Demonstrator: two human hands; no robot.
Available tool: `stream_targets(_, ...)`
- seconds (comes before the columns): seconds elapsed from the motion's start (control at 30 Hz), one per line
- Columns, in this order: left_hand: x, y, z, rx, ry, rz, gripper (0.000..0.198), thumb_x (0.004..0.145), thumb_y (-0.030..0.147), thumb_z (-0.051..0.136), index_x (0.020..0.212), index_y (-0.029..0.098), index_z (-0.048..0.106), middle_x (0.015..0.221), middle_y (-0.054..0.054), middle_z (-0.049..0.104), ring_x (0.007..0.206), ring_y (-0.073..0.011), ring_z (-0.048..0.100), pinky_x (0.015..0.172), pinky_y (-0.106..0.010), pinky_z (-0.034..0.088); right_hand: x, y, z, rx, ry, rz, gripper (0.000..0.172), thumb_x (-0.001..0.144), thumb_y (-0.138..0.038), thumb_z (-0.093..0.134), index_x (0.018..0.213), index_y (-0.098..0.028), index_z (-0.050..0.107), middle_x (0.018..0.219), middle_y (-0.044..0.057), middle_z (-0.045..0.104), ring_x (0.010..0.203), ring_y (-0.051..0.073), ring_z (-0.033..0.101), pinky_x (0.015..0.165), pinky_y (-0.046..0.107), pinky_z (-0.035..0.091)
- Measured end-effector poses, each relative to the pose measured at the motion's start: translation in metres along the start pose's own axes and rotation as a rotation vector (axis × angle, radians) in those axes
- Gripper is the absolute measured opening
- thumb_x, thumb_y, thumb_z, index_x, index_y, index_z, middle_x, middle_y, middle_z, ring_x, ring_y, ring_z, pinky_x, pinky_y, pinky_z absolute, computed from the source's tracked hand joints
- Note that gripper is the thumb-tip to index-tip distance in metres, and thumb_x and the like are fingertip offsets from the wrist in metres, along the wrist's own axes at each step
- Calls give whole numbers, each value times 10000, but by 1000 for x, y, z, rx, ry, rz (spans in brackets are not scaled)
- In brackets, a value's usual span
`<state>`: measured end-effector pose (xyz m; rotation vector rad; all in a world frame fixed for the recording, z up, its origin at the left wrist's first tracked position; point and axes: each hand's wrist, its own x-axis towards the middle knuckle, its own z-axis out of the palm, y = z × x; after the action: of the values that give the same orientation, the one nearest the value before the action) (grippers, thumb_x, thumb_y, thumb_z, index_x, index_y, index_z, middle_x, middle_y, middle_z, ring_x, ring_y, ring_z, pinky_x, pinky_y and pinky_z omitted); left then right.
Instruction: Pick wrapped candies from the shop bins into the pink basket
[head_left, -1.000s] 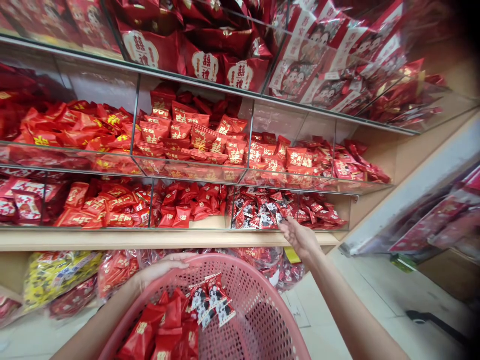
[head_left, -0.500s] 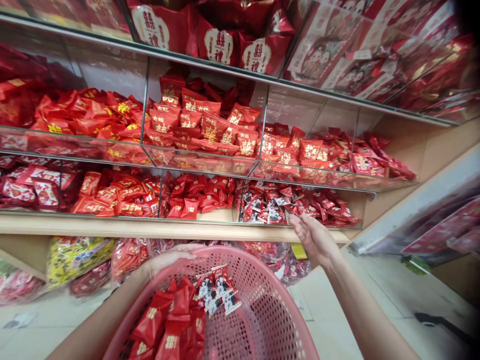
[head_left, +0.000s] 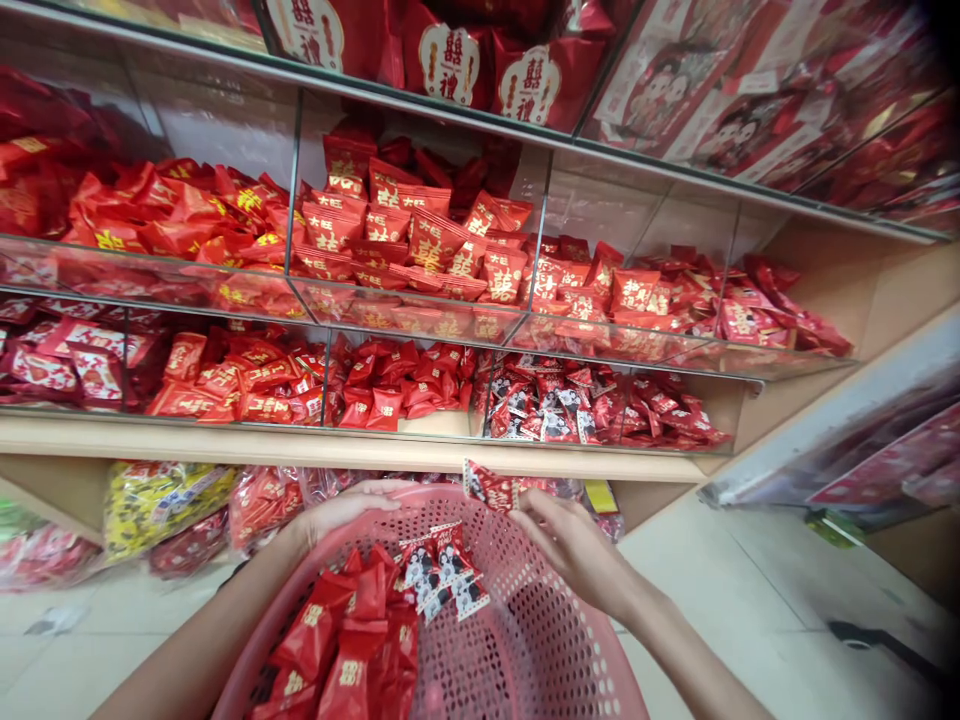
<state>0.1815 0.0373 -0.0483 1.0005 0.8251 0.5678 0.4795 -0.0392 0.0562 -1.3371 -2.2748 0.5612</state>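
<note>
My left hand grips the far rim of a pink perforated basket low in the middle. Inside lie several red candy packets and a few black-and-white printed packets. My right hand hovers over the basket's far right rim, fingers pinched on a small red candy packet. Straight above, a clear bin on the lower shelf holds the same black-and-white and red packets.
Clear acrylic bins of red wrapped sweets fill two shelf tiers; large red gift bags stand above. Bagged sweets, one yellow, lie under the wooden shelf edge. Pale tiled floor stretches right.
My right hand has drawn back from the lower right bin and down to the basket, now carrying a small red packet. The left hand stays on the rim.
</note>
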Motion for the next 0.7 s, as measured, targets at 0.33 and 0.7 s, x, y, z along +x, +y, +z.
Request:
stream_targets(0.33, 1, -4, -2, -9, -71, 19, 506, 703, 190, 637, 1201, 185, 547, 1184, -113, 590, 1063, -268, 556, 908, -397, 418, 27, 6, 49, 436, -12, 11, 180, 877, -340, 409, 829, -202, 513, 748, -5, 568, 705, 128, 552, 658, 253, 439)
stream_targets(0.7, 6, -8, -6, 12, -97, 42, 507, 715, 199, 629, 1212, 178, 535, 1188, -102, 589, 1093, -254, 536, 925, -366, 394, 69, 24, 116, 736, -369, 409, 144, 804, -308, 486, 750, -183, 439, 544, -64, 524, 415, 90, 565, 371, 168, 405)
